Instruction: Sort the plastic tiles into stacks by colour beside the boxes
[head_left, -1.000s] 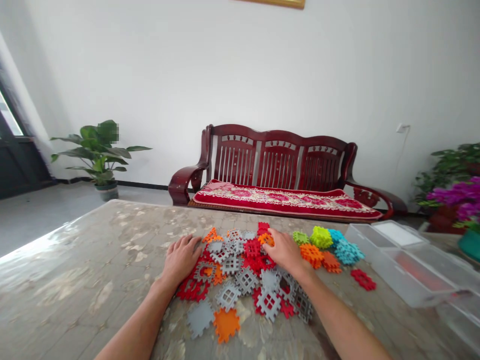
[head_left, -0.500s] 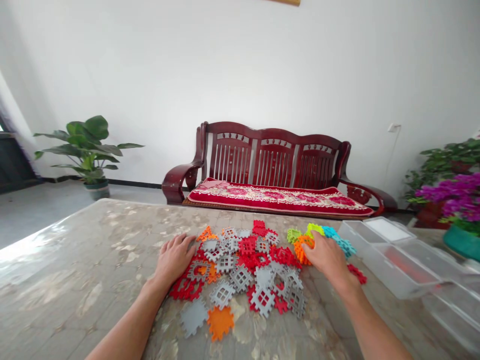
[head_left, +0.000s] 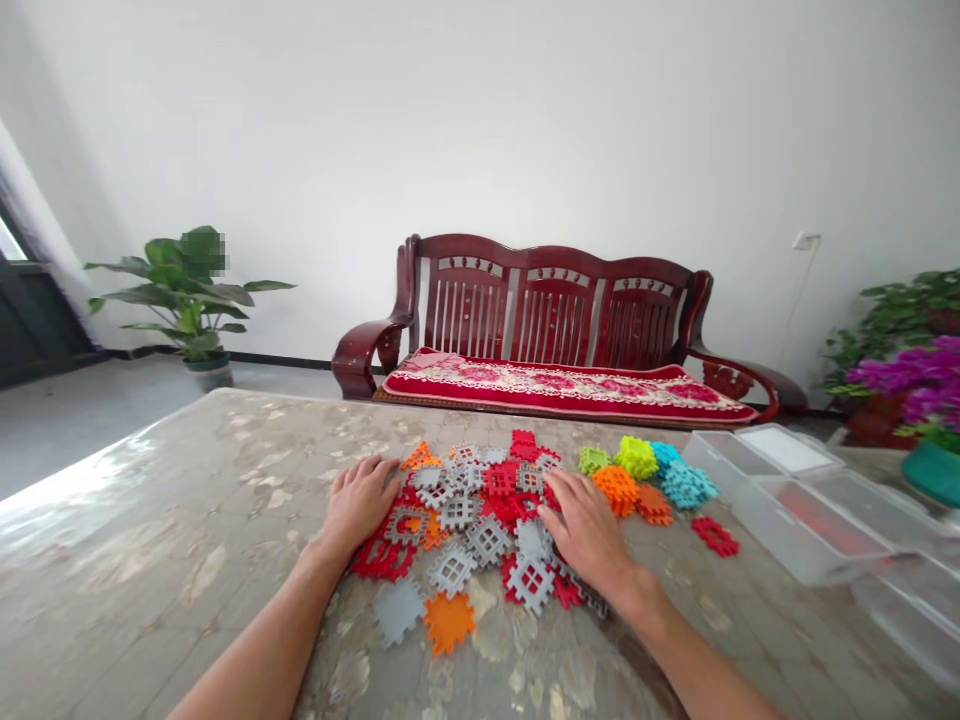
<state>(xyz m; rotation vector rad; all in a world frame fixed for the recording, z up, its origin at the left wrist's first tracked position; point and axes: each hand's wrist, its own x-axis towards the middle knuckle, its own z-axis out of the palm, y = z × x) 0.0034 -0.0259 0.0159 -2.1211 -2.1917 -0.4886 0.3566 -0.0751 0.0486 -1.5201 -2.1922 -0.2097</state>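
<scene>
A pile of grey, red and orange interlocking plastic tiles lies in front of me, many with notched edges and window cut-outs, such as a grey window tile (head_left: 451, 568). My left hand (head_left: 362, 500) rests flat at the pile's left edge, fingers stretched out beside the red tiles (head_left: 384, 556). Over the pile's right side is my right hand (head_left: 587, 522), its fingers spread on grey and red tiles and partly hiding them. Nearest to me lie a flat orange tile (head_left: 448, 622) and a plain grey tile (head_left: 398, 609).
Right of the pile sit orange tiles (head_left: 616, 490), lime-green tiles (head_left: 636, 457), blue tiles (head_left: 688, 484) and a lone red tile (head_left: 715, 536). Clear plastic boxes (head_left: 817, 525) stand at the table's right. Behind the table is a wooden bench (head_left: 555, 300); a potted plant (head_left: 196, 300) is to its left.
My right hand has moved left from the orange tiles onto the pile. A stack of orange tiles now shows uncovered beside the blue ones. My left hand stays at the pile's left edge.
</scene>
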